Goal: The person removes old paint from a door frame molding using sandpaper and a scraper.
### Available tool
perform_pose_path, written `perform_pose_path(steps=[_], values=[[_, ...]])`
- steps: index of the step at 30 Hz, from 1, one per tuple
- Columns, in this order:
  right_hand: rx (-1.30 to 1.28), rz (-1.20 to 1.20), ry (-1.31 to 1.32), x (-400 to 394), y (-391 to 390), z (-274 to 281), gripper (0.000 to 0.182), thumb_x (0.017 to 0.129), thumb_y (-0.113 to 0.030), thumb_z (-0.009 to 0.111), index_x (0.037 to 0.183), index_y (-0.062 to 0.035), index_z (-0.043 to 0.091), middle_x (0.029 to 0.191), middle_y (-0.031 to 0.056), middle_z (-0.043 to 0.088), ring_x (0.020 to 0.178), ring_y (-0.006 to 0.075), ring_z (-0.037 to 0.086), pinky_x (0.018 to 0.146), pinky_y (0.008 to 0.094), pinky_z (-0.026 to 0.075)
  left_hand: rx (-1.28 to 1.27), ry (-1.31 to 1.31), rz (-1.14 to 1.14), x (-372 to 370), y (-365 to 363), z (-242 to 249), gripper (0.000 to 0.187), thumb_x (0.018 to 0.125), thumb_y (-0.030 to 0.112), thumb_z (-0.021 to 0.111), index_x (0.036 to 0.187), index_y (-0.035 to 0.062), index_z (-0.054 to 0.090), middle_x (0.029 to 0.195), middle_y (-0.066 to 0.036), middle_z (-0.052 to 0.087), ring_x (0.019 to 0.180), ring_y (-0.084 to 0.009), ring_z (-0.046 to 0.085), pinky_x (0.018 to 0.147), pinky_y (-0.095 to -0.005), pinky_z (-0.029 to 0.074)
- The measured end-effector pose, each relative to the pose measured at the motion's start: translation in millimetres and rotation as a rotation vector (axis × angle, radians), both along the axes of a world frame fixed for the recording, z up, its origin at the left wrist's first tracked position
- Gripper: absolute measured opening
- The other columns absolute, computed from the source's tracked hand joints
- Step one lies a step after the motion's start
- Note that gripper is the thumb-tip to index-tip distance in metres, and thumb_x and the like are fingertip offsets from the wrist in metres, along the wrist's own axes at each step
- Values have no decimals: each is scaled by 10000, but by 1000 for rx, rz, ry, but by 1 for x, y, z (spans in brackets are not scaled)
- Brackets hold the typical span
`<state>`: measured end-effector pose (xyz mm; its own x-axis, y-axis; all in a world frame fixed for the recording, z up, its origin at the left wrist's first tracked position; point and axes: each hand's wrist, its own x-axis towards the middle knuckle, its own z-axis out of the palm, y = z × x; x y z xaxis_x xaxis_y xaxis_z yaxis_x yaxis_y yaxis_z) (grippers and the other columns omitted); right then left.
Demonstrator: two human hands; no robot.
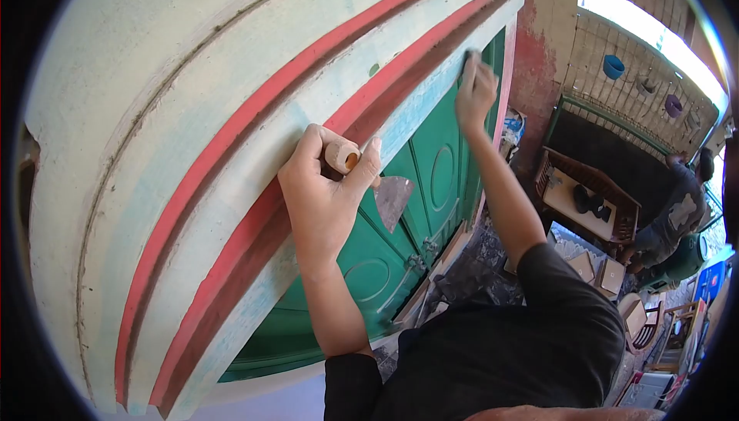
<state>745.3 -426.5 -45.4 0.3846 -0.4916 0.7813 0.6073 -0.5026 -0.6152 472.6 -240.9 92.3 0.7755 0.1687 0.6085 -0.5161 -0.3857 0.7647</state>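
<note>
My left hand (319,198) is closed around the wooden handle of a putty knife (394,202), its wide metal blade pointing down and right. The hand is against the red and white moulding (254,248) above the door. Further along, my right hand (477,94) is raised to the pale blue strip (422,105) at the bottom of that moulding. Its fingers are closed, with a small dark piece at their tips whose kind I cannot make out. Below both hands is a green panelled door (431,167) with metal latches.
At the right, another person (681,209) bends beside a wooden bench (589,198) with dark items on it. Cardboard boxes (610,276) and a wooden chair (647,325) stand lower right. Blue and purple pots hang on the far wall (593,44).
</note>
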Motion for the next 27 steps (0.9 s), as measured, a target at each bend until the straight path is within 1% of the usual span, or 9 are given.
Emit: perform_pose_path(steps=[4, 7, 10, 13, 16, 19, 22, 25, 27], values=[[155, -48, 4, 42, -10, 20, 355, 1078, -271, 536, 1143, -18, 776, 1157, 162, 739, 1099, 282, 666, 981, 396, 428, 12, 12, 16, -2, 1, 2, 346, 896, 62, 817, 784, 20, 492, 672, -12, 546, 584, -79, 604, 556, -251, 522], [116, -9, 15, -6, 16, -8, 362, 1078, -276, 533, 1113, -18, 784, 1149, 157, 737, 1068, 286, 664, 969, 395, 431, -15, 3, 17, -1, -2, 3, 348, 892, 62, 820, 785, 21, 492, 670, -8, 538, 586, -81, 607, 563, -249, 519], [126, 31, 57, -7, 16, -17, 373, 1079, -290, 535, 1113, -10, 779, 1122, 150, 739, 1030, 296, 663, 949, 404, 440, 1, -14, 22, 0, -2, 3, 340, 892, 54, 818, 787, 20, 496, 673, -11, 547, 590, -84, 616, 569, -249, 520], [203, -33, 39, 36, -1, 5, 365, 1070, -297, 559, 1103, -8, 780, 1081, 146, 735, 990, 302, 658, 936, 422, 453, -49, -15, -21, 2, 1, 1, 343, 896, 42, 811, 784, 21, 488, 667, -1, 527, 594, -79, 606, 570, -252, 523], [292, 48, 155, 28, -1, 8, 363, 1064, -300, 570, 1101, -3, 776, 1071, 158, 732, 979, 311, 659, 931, 437, 460, -17, 21, 32, -4, -3, 6, 353, 898, 28, 806, 780, 24, 474, 670, 15, 483, 592, -72, 581, 572, -259, 528], [169, 61, 26, -29, 30, -15, 383, 1065, -312, 563, 1079, 7, 775, 1078, 176, 730, 977, 327, 656, 943, 435, 460, -58, 1, -14, -1, -2, 3, 361, 900, 33, 809, 781, 28, 467, 671, 22, 457, 593, -72, 574, 573, -259, 527], [190, 86, 44, -26, 31, -15, 406, 1073, -328, 542, 1083, 8, 770, 1091, 189, 728, 988, 345, 655, 956, 432, 460, 9, -19, 42, -4, -5, 8, 363, 900, 36, 809, 780, 30, 467, 669, 21, 469, 593, -75, 583, 571, -255, 523], [255, 69, 91, 16, 3, 19, 404, 1076, -329, 538, 1101, 2, 767, 1088, 191, 725, 998, 353, 649, 960, 424, 462, -61, -2, 1, -3, -1, 2, 367, 900, 32, 808, 777, 33, 463, 661, 20, 469, 596, -75, 588, 572, -253, 522], [313, 61, 158, 23, 2, 21, 397, 1076, -328, 536, 1132, -6, 762, 1083, 190, 724, 1008, 348, 647, 959, 419, 463, -37, 29, 24, -8, -3, 5, 368, 900, 31, 807, 776, 33, 461, 662, 18, 478, 596, -76, 590, 573, -254, 523]])
